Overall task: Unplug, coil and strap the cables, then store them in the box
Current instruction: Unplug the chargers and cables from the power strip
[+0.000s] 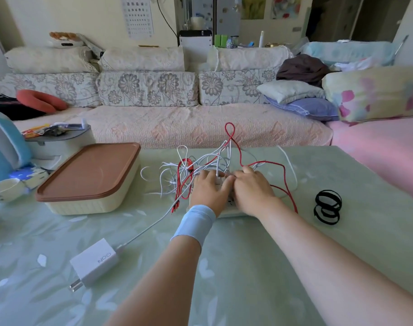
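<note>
Head view: both hands meet at the middle of the frame over a white power strip [225,214], mostly hidden beneath them.
Left hand [210,187]: fingers lie fairly flat across the strip, pressing it down, grasping nothing that shows.
Right hand [253,189]: fingers bend toward the plugs; I cannot tell whether they pinch one.
Cables [202,166]: a white and red tangle at centre frame, just behind the hands, one red loop standing up.
Charger [95,260]: lower left, lying loose on the table [247,267], its white lead running up into the tangle.
Straps [327,207]: black loops right of the hands, clear of the cables, seemingly unused.
Box [90,178]: left of centre, brown lid on.
Progress: early, by my reading. The charger is out; nothing is coiled, strapped or stored, and the lid has yet to come off.
Edges: the table's far edge runs just behind the tangle, with the sofa [177,128] beyond; the right edge slants past the straps.
Open room: bare cloth across the lower frame suits coiling; the left is crowded by the box, a cup [3,190] and a kettle [3,147].
</note>
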The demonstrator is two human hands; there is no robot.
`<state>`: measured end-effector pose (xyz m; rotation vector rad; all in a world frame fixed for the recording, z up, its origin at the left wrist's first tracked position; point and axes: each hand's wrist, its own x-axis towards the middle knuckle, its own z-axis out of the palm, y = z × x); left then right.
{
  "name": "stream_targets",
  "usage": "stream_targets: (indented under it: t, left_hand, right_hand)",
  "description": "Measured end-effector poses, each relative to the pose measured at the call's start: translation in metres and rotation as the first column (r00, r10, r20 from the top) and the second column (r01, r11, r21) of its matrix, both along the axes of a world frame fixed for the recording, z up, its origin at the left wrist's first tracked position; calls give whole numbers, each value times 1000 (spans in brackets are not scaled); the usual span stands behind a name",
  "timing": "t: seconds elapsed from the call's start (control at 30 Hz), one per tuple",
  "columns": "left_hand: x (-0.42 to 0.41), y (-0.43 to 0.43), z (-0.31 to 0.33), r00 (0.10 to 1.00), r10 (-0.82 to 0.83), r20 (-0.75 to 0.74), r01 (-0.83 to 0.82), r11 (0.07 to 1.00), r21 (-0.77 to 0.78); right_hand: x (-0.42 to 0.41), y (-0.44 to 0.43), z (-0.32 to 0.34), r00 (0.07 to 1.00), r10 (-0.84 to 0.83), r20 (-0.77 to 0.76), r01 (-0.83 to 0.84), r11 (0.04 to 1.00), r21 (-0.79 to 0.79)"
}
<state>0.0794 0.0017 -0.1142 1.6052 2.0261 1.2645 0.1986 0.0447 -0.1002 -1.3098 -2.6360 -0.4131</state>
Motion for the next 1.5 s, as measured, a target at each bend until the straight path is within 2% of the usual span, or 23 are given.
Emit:
stream_targets:
  t: [0.13,0.23,0.47,0.77,0.93,1.07,1.2,1.27,1.3,1.37,1.43,1.5]
  left_hand:
    - [-2,9,-8,999,11,-49,-10,1000,14]
    - [-2,15,-12,994,69,-85,-65,997,51]
    - [9,13,-12,992,123,37,-126,985,117]
    - [10,17,-12,985,137,103,-151,978,144]
    - [9,21,-4,952,97,289,-119,991,60]
    - [22,20,4,857,216,468,-266,963,43]
    - [30,18,8,817,281,503,-347,937,40]
    - [29,18,16,842,249,478,-326,942,84]
    - [25,20,28,868,221,445,-310,940,139]
    - [11,30,53,912,174,371,-266,940,212]
    - [-1,32,67,941,171,293,-225,960,164]
    - [-8,29,55,950,128,285,-149,987,54]
  right_hand:
    - [0,4,-2,994,26,-110,-30,999,-30]
    - [1,9,-10,983,51,-177,-49,999,15]
    - [0,14,-22,952,50,-303,-25,996,87]
    - [0,15,-23,946,46,-321,-19,996,88]
    - [0,13,-19,954,30,-297,-11,998,64]
    - [-1,9,-19,929,44,-367,-13,996,85]
    - [-3,11,-23,897,71,-436,-16,992,128]
    - [-2,10,-20,888,73,-453,2,987,161]
    - [-2,9,-18,908,73,-413,-4,986,166]
    - [-3,9,-16,973,53,-226,-21,989,145]
    - [-3,10,-16,989,6,-150,13,992,129]
    - [-2,8,-17,985,-16,-169,38,991,125]
